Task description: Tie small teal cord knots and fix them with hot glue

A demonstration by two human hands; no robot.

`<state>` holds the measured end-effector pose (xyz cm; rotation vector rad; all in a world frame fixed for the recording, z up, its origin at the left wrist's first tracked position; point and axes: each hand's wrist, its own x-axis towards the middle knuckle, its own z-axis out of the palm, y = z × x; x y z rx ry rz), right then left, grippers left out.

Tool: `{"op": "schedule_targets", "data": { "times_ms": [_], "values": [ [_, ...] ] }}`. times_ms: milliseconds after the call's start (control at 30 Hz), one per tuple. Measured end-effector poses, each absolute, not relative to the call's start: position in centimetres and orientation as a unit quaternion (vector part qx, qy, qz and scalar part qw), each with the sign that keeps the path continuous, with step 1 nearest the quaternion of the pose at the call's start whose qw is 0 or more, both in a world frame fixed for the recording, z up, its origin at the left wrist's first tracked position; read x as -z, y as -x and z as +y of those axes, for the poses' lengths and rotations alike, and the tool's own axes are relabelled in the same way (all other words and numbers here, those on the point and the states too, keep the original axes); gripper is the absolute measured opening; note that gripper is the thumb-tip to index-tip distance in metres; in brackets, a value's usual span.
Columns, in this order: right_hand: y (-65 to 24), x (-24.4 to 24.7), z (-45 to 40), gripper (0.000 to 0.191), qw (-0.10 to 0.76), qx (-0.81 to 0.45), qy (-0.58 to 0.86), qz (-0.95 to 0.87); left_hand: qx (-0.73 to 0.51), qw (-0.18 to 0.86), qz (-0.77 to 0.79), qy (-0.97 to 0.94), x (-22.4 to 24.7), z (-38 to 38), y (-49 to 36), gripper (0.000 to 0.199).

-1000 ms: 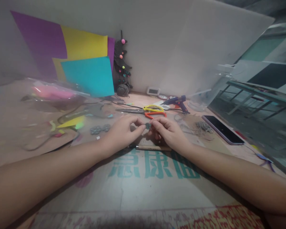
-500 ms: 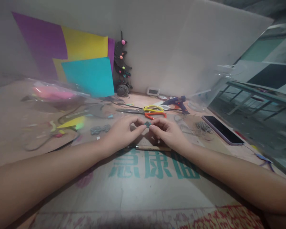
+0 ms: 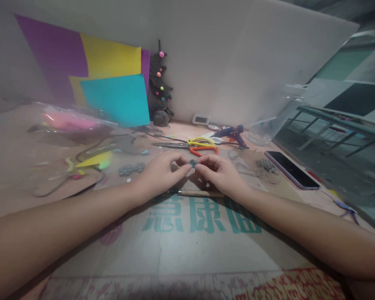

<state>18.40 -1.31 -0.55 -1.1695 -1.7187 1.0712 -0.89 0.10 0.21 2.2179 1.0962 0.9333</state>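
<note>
Between the fingertips of both hands is a small dark teal piece (image 3: 193,163), too small to make out its exact kind. My left hand (image 3: 167,171) pinches its left side with thumb and forefinger. From the right, my right hand (image 3: 220,171) pinches it the same way. Just beyond the fingers lie scissors (image 3: 203,146) with one yellow and one orange handle. A wooden-handled tool (image 3: 200,194) rests on the board below the hands, its thin tip partly hidden by my left wrist. Small grey-blue knotted pieces (image 3: 131,169) lie left of my left hand.
A dark blue glue gun (image 3: 234,134) with a red light stands behind the scissors. To the right are a bundle of grey cord (image 3: 266,166) and a phone (image 3: 291,170). Coloured sheets (image 3: 115,100) and a dark ornament with bright balls (image 3: 160,83) lean against the back wall.
The small teal piece has turned slightly between the fingertips. Both hands stay in nearly the same place; everything on the table is as before.
</note>
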Motion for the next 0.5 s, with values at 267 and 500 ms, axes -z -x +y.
{"op": "schedule_targets", "data": {
  "times_ms": [267,500],
  "values": [
    [-18.32,0.16,-1.65,0.020,0.379,-0.414,0.460,-0.689,-0.346,0.242,0.401,-0.813,-0.20,-0.03,0.87,0.020],
    [-18.44,0.04,-1.52,0.029,0.416,-0.407,0.457,-0.672,-0.348,0.259,0.407,-0.804,-0.48,-0.27,0.98,0.022]
  ]
}}
